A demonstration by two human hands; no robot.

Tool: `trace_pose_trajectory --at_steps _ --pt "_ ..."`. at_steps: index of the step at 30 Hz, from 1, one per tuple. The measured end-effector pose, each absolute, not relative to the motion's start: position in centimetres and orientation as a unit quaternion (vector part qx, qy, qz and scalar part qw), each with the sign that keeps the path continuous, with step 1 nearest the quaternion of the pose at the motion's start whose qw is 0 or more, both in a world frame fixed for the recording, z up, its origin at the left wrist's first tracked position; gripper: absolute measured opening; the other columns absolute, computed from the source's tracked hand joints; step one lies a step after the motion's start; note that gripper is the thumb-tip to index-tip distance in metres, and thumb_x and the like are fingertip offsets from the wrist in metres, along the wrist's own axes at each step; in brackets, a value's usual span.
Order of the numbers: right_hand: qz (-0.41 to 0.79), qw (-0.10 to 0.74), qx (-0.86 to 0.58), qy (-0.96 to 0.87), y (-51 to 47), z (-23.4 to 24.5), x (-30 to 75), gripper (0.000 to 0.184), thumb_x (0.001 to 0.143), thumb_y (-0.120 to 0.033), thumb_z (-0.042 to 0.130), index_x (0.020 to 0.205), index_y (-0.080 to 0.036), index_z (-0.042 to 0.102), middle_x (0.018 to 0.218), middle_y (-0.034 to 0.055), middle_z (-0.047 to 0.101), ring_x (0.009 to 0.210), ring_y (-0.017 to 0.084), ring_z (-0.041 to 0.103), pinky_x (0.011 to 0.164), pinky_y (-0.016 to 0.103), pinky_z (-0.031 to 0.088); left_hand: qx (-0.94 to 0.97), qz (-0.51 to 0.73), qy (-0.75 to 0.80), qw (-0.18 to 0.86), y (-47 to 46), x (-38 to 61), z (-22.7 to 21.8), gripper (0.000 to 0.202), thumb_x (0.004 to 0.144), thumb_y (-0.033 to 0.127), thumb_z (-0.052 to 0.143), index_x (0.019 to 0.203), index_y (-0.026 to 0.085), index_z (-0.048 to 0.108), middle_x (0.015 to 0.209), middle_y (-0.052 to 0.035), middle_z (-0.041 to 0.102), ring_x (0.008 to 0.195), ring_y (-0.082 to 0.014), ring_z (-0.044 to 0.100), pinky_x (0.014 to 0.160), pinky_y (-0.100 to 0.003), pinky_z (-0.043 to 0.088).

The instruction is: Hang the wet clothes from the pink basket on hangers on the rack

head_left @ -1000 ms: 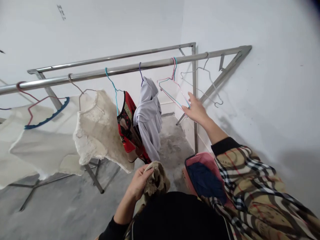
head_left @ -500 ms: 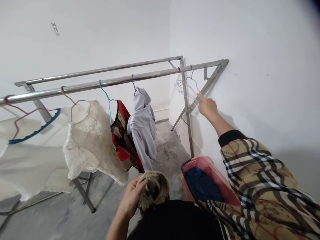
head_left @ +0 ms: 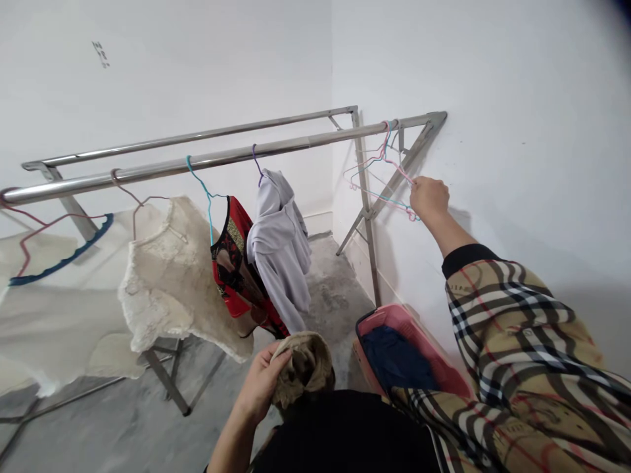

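Several garments [head_left: 167, 269] hang from the rail [head_left: 296, 142] across the frame's left and middle; at bottom centre, our left hand [head_left: 261, 381] pinches a bunched khaki cloth [head_left: 310, 364] — and right of centre, our right hand [head_left: 430, 198] curls around one end of a pink hanger [head_left: 399, 170] hooked over that rail.

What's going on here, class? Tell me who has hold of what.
A person at a metal rail holds a bunched brown garment in the left hand. The right hand grips one side of a pink hanger, which hooks over the rail near its right end, close beside a blue one. Further left hang a grey top, a red patterned top and cream garments. Below the right arm is a pink basket with dark blue cloth inside.
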State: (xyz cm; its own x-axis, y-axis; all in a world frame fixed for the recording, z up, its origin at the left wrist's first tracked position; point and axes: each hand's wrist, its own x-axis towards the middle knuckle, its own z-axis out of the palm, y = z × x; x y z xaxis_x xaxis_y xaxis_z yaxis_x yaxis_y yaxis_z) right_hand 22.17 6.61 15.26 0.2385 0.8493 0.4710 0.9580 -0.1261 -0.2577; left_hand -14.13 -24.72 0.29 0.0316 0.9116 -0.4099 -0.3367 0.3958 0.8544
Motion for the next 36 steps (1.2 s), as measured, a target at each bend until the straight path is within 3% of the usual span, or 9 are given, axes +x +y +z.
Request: trace_pose_trajectory --at_steps 11,16,21,28,36 --pt "-0.111 0.289 -0.732 -0.607 6.6 15.8 22.2 0.033 0.093 -0.022 0.041 0.106 -0.009 0.068 0.1 0.0211 0.069 0.101 0.032 0.061 0.09 0.045 0.044 0.27 0.471 0.517 0.662 -24.5 -13.9 0.4 0.04 0.061 0.045 0.085 0.084 0.014 0.074 0.064 -0.0038 0.071 0.054 -0.0153 0.063 0.061 -0.026 0.051" --pt "-0.1 0.291 -0.74 -0.598 6.3 16.7 21.9 0.029 0.092 -0.019 0.044 0.104 -0.007 0.068 0.103 0.02 0.069 0.099 0.028 0.061 0.088 0.04 0.043 0.278 0.469 0.515 0.661 -24.4 -14.1 0.2 0.04 0.064 0.044 0.084 0.088 0.014 0.074 0.067 -0.0039 0.072 0.056 -0.015 0.064 0.061 -0.025 0.051" --pt "-0.111 0.3 -0.727 -0.608 5.8 17.5 21.7 0.032 0.094 -0.019 0.041 0.11 -0.002 0.063 0.114 0.0243 0.064 0.101 0.025 0.054 0.084 0.035 0.036 0.276 0.47 0.522 0.656 -24.3 -14.1 0.2 0.04 0.062 0.045 0.084 0.085 0.014 0.074 0.065 -0.0035 0.071 0.056 -0.0152 0.063 0.06 -0.024 0.05" --pt "-0.101 0.318 -0.726 -0.602 3.9 18.5 20.8 0.027 0.095 -0.024 0.041 0.105 -0.01 0.062 0.11 0.0189 0.065 0.094 0.022 0.053 0.078 0.034 0.032 0.286 0.458 0.529 0.655 -23.9 -14.2 0.3 0.045 0.062 0.048 0.084 0.089 0.013 0.074 0.068 -0.005 0.072 0.057 -0.016 0.063 0.06 -0.025 0.05" --pt "-0.089 0.321 -0.726 -0.601 0.9 17.6 19.6 0.025 0.093 -0.03 0.044 0.106 -0.017 0.062 0.103 0.0148 0.069 0.095 0.027 0.06 0.083 0.039 0.04 0.298 0.455 0.531 0.65 -23.7 -14.3 0.4 0.045 0.063 0.047 0.083 0.091 0.013 0.075 0.071 -0.0057 0.073 0.062 -0.0171 0.065 0.062 -0.025 0.05"
